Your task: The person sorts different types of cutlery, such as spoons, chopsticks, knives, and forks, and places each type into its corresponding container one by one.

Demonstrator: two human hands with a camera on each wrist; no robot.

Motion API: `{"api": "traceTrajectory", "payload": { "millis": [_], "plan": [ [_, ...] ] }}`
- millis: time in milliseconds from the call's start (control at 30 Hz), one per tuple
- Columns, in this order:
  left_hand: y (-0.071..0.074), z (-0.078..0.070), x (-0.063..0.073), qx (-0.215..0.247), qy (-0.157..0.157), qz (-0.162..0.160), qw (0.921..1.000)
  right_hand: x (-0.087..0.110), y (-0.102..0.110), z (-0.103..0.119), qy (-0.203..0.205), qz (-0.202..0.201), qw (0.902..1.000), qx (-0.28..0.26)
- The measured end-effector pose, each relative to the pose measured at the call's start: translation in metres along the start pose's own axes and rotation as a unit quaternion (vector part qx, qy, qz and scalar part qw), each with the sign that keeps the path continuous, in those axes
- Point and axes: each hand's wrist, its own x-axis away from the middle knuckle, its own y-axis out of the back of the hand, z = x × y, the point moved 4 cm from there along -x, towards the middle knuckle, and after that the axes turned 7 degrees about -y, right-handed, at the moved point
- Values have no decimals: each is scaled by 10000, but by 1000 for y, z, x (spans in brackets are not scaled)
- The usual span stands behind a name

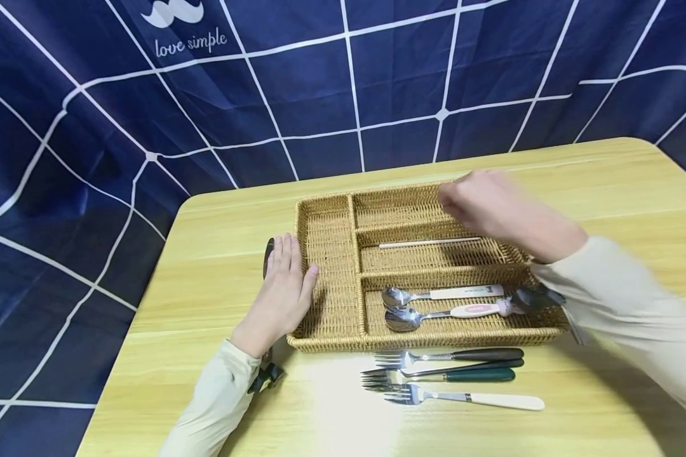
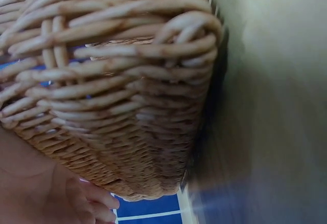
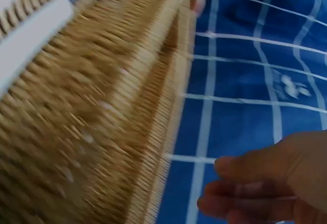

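My left hand [image 1: 282, 285] rests with straight fingers against the left side of the woven basket [image 1: 356, 254], which has several compartments. Blurred in the head view, my right hand [image 1: 480, 200] hovers over the back compartment on the right. Its thumb and fingers [image 3: 245, 198] are relaxed in the right wrist view, with nothing between them. A thin pale stick [image 1: 429, 242] lies in the middle compartment. Two spoons lie in the front one: a white-handled spoon [image 1: 465, 292] and a spoon with a pink-and-white handle [image 1: 473, 310].
In front of the basket, several forks lie on the wooden table [image 1: 206, 254]: a black-handled fork [image 1: 486, 355], dark green-handled cutlery [image 1: 480, 375] and a white-handled fork [image 1: 505, 401]. A blue gridded cloth [image 1: 297, 95] hangs behind and to the left.
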Motion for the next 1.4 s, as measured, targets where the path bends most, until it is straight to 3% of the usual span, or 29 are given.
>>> {"api": "traceTrajectory", "payload": {
  "millis": [100, 233, 367, 567, 867, 1200, 1400],
  "plan": [
    [-2, -2, -2, 69, -58, 35, 10000, 19, 26, -11, -548, -210, 9983, 27],
    [-2, -3, -2, 136, -150, 49, 9998, 55, 47, -24, -1533, -504, 9867, 207],
    [4, 3, 5, 35, -38, -41, 10000, 82, 40, -36, -2183, -627, 9738, 79],
    [2, 2, 3, 120, -137, -41, 9998, 113, 12, -62, -2879, 22, 9575, -153],
    [4, 1, 3, 35, -120, -128, 9998, 130, -19, -80, -3414, 1081, 9322, -515],
    [-3, -5, -1, -12, -197, -21, 9998, 148, -39, -98, -3495, 1555, 9209, -752],
    [-1, -4, -1, -172, -184, -110, 9996, 148, -45, -101, -3497, 1709, 9173, -840]
  ]
}}
